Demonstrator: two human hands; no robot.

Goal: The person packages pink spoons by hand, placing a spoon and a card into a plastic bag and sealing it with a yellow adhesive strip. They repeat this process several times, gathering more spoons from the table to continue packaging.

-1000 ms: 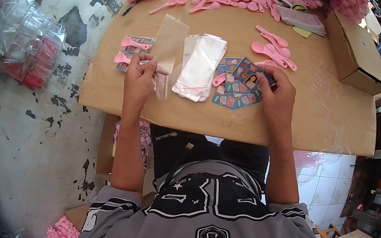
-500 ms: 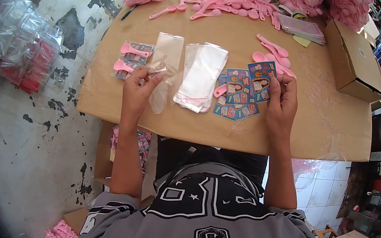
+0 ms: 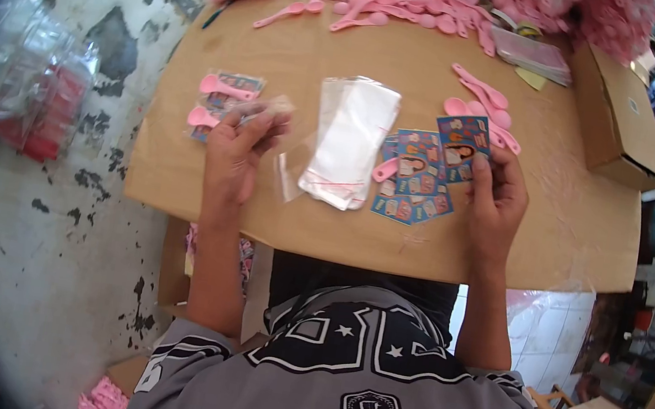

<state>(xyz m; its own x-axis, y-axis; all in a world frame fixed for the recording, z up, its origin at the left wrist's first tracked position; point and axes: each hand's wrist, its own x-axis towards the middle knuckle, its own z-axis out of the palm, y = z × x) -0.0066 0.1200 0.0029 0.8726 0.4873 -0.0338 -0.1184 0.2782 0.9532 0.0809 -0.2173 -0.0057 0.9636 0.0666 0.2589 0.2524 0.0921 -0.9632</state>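
The left hand [image 3: 241, 145] is partly closed, its thumb and fingers pinching some clear plastic [image 3: 279, 104] at the nine o'clock side of the brown-covered table [image 3: 559, 239]. The plastic is blurred, so its full outline is hard to tell. The right hand [image 3: 502, 198] grips a blue printed card [image 3: 461, 131] at its edge, between thumb and fingers, held up at a tilt.

Between the hands lies a stack of clear bags [image 3: 355, 141]. At four o'clock from the stack, overlapping blue cards [image 3: 417, 186] lie on the table just beside the held card, with a pink spoon [image 3: 386, 169] at their nine o'clock edge. At two o'clock from the stack is a small group of pink spoons [image 3: 484, 92]; a larger spoon pile [image 3: 425, 3] spreads at twelve to one o'clock. Near the left hand, at about nine o'clock, two pink spoons [image 3: 226, 88] rest over printed cards [image 3: 237, 83]. An open-flapped cardboard box [image 3: 623, 122] stands at two o'clock
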